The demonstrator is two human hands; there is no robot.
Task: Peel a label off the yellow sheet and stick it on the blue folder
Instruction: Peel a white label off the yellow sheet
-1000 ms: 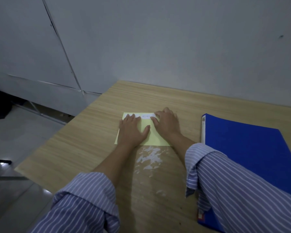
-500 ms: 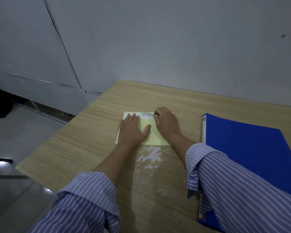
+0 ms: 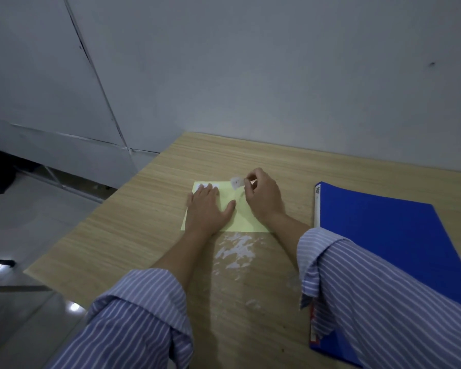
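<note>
The yellow sheet point(image 3: 240, 221) lies flat on the wooden table, in the middle. My left hand point(image 3: 206, 209) presses flat on its left half, fingers spread. My right hand point(image 3: 262, 197) is raised over the sheet's far right corner and pinches a small white label point(image 3: 236, 181) between thumb and forefinger; the label curls up off the sheet. Another white label point(image 3: 209, 185) stays on the sheet's far edge, partly under my left fingertips. The blue folder point(image 3: 399, 235) lies shut to the right, partly covered by my right sleeve.
The wooden table point(image 3: 133, 230) ends at a left edge with the floor below. A grey wall stands just beyond the far edge. White scuffed patches point(image 3: 236, 250) mark the tabletop just in front of the sheet.
My right hand has peeled the label up from the sheet's far edge and lifted it slightly up and to the right. My left hand still holds the sheet down.
</note>
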